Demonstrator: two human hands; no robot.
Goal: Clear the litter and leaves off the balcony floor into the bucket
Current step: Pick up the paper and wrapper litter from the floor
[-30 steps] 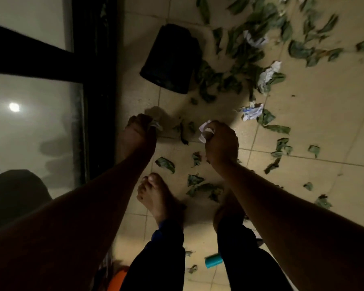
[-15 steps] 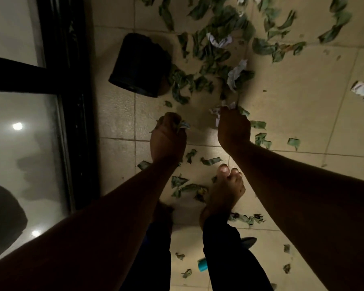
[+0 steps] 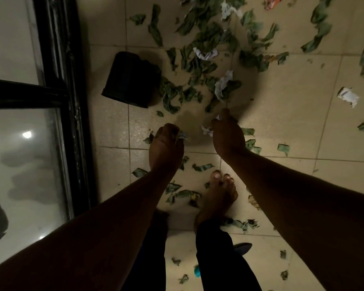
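Above the tiled floor point(image 3: 282, 122) we clench paper scraps in our left hand point(image 3: 166, 141) and right hand point(image 3: 228, 136), and should carry both over the black bucket point(image 3: 128, 78) ahead-left before letting go.

Dim balcony, tiled floor beside a dark-framed glass panel.

Looking down, I see pale beige floor tiles point(image 3: 282, 127) with thin grout lines, lit unevenly: a brighter patch sits near the middle and the edges fall into shadow. Along my left runs a black frame point(image 3: 72, 122), its upright meeting a horizontal bar point(image 3: 25, 94). The glass point(image 3: 29, 164) below that bar is hazy and carries a small round light reflection point(image 3: 27, 134) plus some soft dark smudges. Above the bar I see a pale, plain surface.
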